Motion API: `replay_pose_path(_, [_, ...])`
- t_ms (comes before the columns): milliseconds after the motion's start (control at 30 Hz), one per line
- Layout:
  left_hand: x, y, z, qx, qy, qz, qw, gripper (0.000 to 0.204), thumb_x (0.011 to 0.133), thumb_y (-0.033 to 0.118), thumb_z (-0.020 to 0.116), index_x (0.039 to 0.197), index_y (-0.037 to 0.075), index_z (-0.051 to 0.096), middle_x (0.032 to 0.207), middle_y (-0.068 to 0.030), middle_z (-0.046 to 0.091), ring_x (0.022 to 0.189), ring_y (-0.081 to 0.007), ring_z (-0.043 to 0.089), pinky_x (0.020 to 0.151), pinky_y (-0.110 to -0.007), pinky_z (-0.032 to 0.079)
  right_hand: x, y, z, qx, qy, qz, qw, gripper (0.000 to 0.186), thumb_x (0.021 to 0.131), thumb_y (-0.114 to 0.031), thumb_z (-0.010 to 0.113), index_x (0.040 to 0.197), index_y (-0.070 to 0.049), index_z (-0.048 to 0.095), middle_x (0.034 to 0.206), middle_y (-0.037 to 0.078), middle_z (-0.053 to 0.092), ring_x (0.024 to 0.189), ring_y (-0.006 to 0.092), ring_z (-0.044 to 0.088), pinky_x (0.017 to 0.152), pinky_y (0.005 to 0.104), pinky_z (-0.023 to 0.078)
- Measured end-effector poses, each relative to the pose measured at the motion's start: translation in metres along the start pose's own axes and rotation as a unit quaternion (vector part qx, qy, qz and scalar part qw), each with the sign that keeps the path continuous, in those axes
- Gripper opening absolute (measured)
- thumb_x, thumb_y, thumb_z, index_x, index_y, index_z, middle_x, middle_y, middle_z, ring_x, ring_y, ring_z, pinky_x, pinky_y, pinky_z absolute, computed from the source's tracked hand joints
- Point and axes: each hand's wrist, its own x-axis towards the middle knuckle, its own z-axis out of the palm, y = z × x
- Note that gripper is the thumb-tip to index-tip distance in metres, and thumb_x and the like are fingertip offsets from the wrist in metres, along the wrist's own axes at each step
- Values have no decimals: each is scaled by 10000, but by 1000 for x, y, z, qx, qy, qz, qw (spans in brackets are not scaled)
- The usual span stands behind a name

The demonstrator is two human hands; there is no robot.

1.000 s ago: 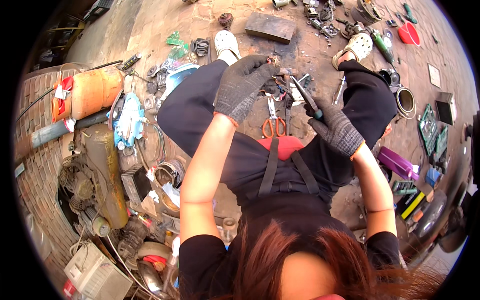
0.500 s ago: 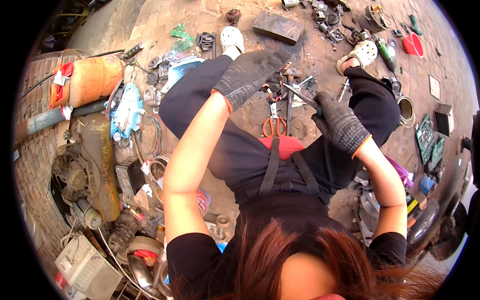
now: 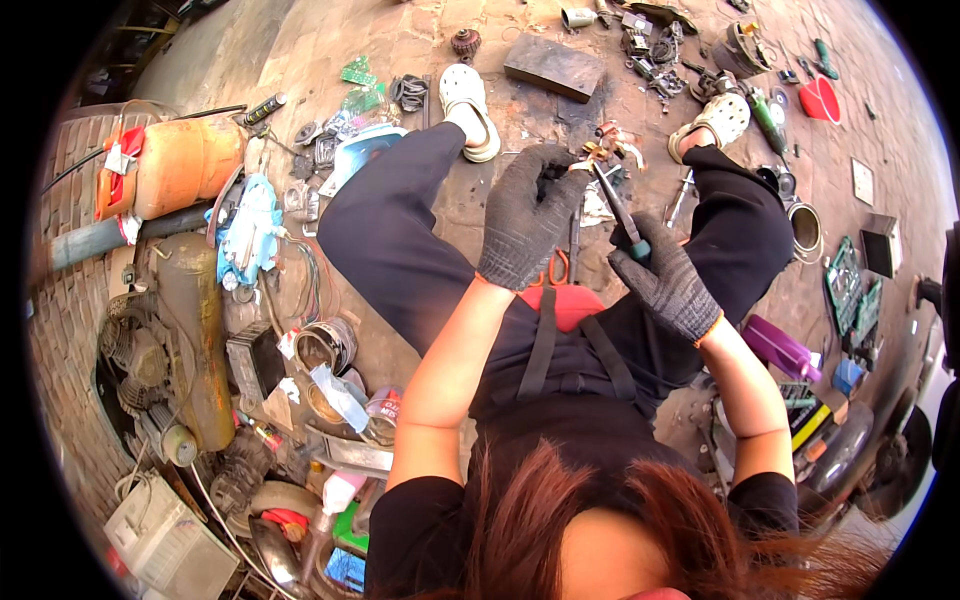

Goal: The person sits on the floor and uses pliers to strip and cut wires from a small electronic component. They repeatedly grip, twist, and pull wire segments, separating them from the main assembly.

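My left hand [image 3: 528, 215], in a dark grey knitted glove, is raised above the ground between my knees. Its fingers are closed on a small copper-coloured metal piece [image 3: 594, 153]. In my gloved right hand [image 3: 672, 288] is a green-handled tool with a long tapering metal shaft [image 3: 612, 197]; the tip meets or nearly meets the copper-coloured piece. Exactly what kind of tool it is, I cannot tell. Orange-handled scissors [image 3: 562, 268] lie below my left hand, mostly hidden. A narrow dark shaft [image 3: 575, 235] lies beside them.
Copper-coloured scraps [image 3: 625, 146] lie beyond my hands, near a dark metal block [image 3: 553, 67]. A wrench-like tool [image 3: 680, 197] is by my right knee. An orange gas cylinder [image 3: 190, 158] and a blue plastic bag [image 3: 250, 228] are at left, a red container [image 3: 820, 98] far right.
My left hand has come nearer and turned, so its fingers and the copper-coloured piece now show at the tool's tip. My right hand has moved slightly nearer to me, still holding the tool.
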Motion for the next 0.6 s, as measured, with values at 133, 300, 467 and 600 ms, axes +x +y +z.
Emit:
replay_pose_path(133, [1, 6, 6, 44, 6, 35, 998, 153, 850, 88, 637, 955, -19, 606, 792, -71, 591, 694, -113, 563, 638, -263, 467, -4, -4, 0, -25, 7, -1, 1000, 267, 872, -95, 621, 1100, -27, 499, 931, 80, 549, 856, 164, 540, 768, 308, 456])
replay_pose_path(300, [4, 6, 9, 91, 18, 55, 994, 149, 892, 113, 569, 930, -26, 604, 784, -117, 587, 695, -182, 581, 644, -303, 463, -3, -5, -1, -97, 31, -6, 995, 269, 871, -97, 620, 1101, -25, 500, 913, 89, 547, 829, 183, 548, 751, 319, 461])
replay_pose_path(467, [2, -6, 18, 41, 82, 48, 995, 162, 915, 119, 530, 915, -30, 595, 803, -139, 589, 729, -235, 581, 681, -344, 457, -3, -1, 3, -45, 22, -27, 998, 298, 883, -104, 614, 1146, -23, 500, 914, 75, 551, 827, 153, 542, 749, 295, 468])
replay_pose_path(600, [2, -10, 23, 56, 107, 46, 992, 181, 927, 135, 522, 908, -31, 591, 813, -153, 591, 745, -256, 577, 692, -357, 450, -1, 8, 5, 5, 6, -55, 998, 356, 852, -175, 645, 1115, 11, 495, 882, 199, 575, 808, 337, 584, 727, 407, 471])
